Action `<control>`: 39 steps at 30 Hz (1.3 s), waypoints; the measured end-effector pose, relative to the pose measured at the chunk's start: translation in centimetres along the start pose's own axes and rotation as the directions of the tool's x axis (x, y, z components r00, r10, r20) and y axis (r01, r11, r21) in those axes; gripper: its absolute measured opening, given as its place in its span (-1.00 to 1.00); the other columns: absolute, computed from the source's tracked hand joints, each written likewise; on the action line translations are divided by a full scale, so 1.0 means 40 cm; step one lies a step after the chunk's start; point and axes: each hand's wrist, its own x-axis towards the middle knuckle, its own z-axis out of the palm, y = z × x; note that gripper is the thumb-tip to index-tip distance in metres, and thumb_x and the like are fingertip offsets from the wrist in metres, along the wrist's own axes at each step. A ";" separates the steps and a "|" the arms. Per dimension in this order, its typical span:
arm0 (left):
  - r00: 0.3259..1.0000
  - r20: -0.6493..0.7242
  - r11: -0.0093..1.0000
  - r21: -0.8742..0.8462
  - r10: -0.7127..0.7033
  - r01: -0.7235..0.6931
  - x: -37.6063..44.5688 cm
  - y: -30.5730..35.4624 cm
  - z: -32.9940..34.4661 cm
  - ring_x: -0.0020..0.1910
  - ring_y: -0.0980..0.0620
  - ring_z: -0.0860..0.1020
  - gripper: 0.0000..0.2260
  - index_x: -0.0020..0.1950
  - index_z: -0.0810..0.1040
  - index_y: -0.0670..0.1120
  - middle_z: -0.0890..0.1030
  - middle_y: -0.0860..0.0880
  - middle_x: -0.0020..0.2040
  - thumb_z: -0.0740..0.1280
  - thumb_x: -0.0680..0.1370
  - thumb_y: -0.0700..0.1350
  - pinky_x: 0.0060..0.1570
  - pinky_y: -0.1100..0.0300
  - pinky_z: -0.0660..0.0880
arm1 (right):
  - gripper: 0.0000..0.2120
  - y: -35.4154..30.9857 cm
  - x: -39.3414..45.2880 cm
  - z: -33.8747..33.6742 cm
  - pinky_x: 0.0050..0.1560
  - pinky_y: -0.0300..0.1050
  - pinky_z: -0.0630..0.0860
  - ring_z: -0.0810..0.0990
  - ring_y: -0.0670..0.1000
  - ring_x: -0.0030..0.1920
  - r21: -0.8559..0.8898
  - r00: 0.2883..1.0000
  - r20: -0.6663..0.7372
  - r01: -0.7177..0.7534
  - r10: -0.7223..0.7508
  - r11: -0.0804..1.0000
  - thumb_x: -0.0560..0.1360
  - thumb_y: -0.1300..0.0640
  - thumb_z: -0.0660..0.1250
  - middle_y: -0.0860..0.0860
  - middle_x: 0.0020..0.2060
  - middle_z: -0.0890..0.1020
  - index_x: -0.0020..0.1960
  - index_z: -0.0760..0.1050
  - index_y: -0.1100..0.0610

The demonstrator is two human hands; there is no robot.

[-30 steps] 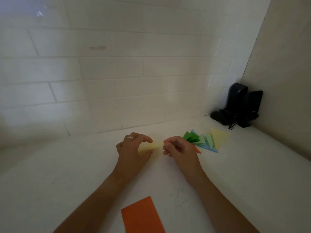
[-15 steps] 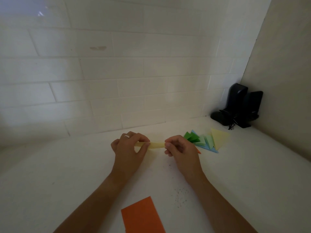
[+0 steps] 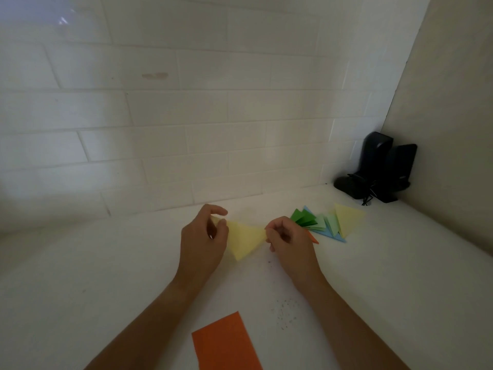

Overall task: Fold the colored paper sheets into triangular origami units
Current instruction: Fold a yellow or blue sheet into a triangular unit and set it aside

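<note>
- The left hand [image 3: 204, 243] is pinching the left corner of the yellow paper [image 3: 244, 240], fingers curled round its edge.
- The right hand [image 3: 289, 240] is pinching the paper's right corner between curled fingers and thumb.
- The yellow paper is hanging between the two hands as a triangle, its point aiming down toward the counter [image 3: 106, 276].
- A pile of folded units [image 3: 328, 221], green, blue and yellow, is lying just beyond the right hand, on its far right side.
- An orange sheet [image 3: 226, 343] is lying flat on the counter well behind the hands, between the forearms.
- Black objects [image 3: 378, 169] are standing in the corner, far past the right hand.
</note>
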 end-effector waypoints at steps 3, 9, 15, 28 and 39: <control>0.998 0.013 0.982 0.177 -0.068 0.065 0.007 -0.017 0.003 0.00 0.16 0.49 -0.79 -0.04 0.66 0.11 0.52 0.09 0.01 0.44 0.48 -0.22 0.10 0.09 0.37 | -0.84 0.008 0.002 0.006 -0.24 -0.26 0.46 0.51 -0.12 -0.30 -0.109 0.997 0.061 0.042 -0.036 0.993 0.60 0.26 0.32 0.01 -0.26 0.61 -0.11 0.57 0.06; 0.970 0.243 0.938 0.333 0.011 -0.094 -0.002 -0.026 0.021 0.13 0.26 0.43 -0.90 -0.05 0.68 0.24 0.53 0.26 0.02 0.46 0.50 0.21 0.13 0.14 0.07 | -0.87 0.002 -0.003 0.012 -0.27 -0.28 0.48 0.57 -0.13 -0.33 -0.093 0.990 0.126 0.078 -0.066 0.993 0.58 0.26 0.38 -0.06 -0.32 0.63 -0.10 0.61 0.08; 0.954 0.289 0.965 0.217 0.078 -0.145 -0.004 -0.023 0.025 -0.01 0.29 0.52 -0.86 -0.22 0.62 0.24 0.60 0.30 -0.16 0.52 0.45 0.20 0.20 0.05 0.20 | -0.90 -0.003 -0.006 0.015 -0.25 -0.31 0.50 0.66 -0.04 -0.32 -0.107 0.973 0.189 0.158 -0.136 0.982 0.59 0.27 0.39 0.00 -0.28 0.69 -0.07 0.62 0.11; 0.956 0.253 0.976 0.118 0.147 -0.182 -0.003 -0.022 0.024 -0.14 0.19 0.59 -0.96 -0.17 0.71 0.22 0.62 0.28 -0.26 0.45 0.44 0.10 0.05 -0.23 0.49 | -0.86 -0.006 -0.006 0.017 -0.25 -0.20 0.50 0.59 0.00 -0.28 -0.167 0.954 0.203 0.258 -0.222 0.952 0.59 0.31 0.34 0.00 -0.29 0.61 -0.10 0.55 0.12; 0.959 0.244 0.973 0.140 0.146 -0.184 -0.002 -0.018 0.022 -0.17 0.20 0.55 -0.96 -0.18 0.72 0.23 0.60 0.21 -0.30 0.48 0.46 0.12 0.12 -0.15 0.38 | -0.86 0.001 -0.002 0.019 -0.27 -0.26 0.47 0.56 -0.06 -0.28 -0.167 0.941 0.211 0.301 -0.264 0.939 0.58 0.31 0.36 -0.05 -0.29 0.60 -0.11 0.56 0.12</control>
